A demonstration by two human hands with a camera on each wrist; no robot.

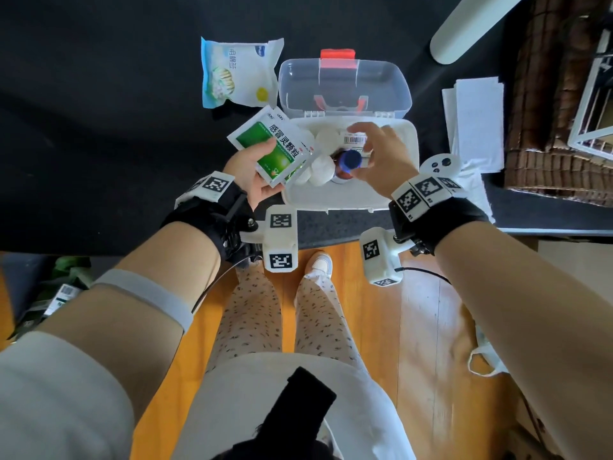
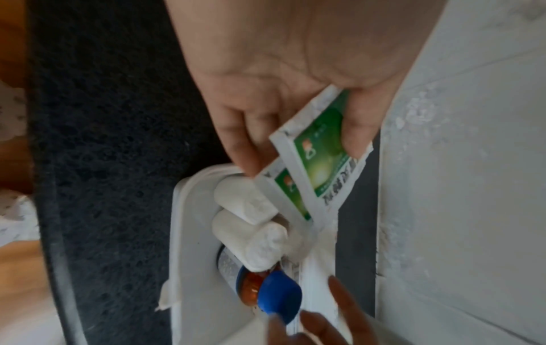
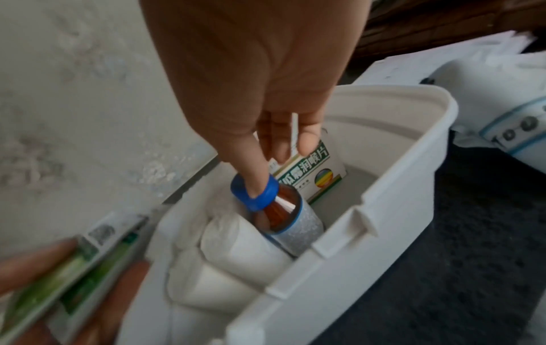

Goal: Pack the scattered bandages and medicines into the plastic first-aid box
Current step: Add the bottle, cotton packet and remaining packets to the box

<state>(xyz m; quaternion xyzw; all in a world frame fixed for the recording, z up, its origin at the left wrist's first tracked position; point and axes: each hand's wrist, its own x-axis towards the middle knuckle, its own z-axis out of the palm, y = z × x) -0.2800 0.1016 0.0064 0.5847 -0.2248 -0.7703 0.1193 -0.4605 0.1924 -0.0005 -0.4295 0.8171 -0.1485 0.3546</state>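
The white first-aid box [image 1: 331, 200] stands with its clear lid [image 1: 345, 84] swung back. Inside lie white bandage rolls [image 1: 323, 169] [image 3: 236, 240], an upright brown bottle with a blue cap [image 1: 351, 159] [image 3: 295, 221] and a green-and-white medicine carton [image 1: 355, 139] [image 3: 319, 170]. My right hand [image 1: 368, 151] [image 3: 251, 81] reaches into the box, thumb on the blue cap and fingers curled on the carton's top edge. My left hand [image 1: 265, 167] [image 2: 295, 93] grips several green sachets [image 1: 278, 151] [image 2: 319, 158] over the box's left rim [image 2: 189, 233]. A bag of cotton swabs [image 1: 238, 73] lies on the table left of the lid.
The dark felt tabletop [image 1: 99, 127] ends just below the box, with wooden floor beyond. To the right lie white papers [image 1: 477, 121] and a small white device [image 1: 439, 164], and a brown wicker basket [image 1: 557, 94] stands farther right.
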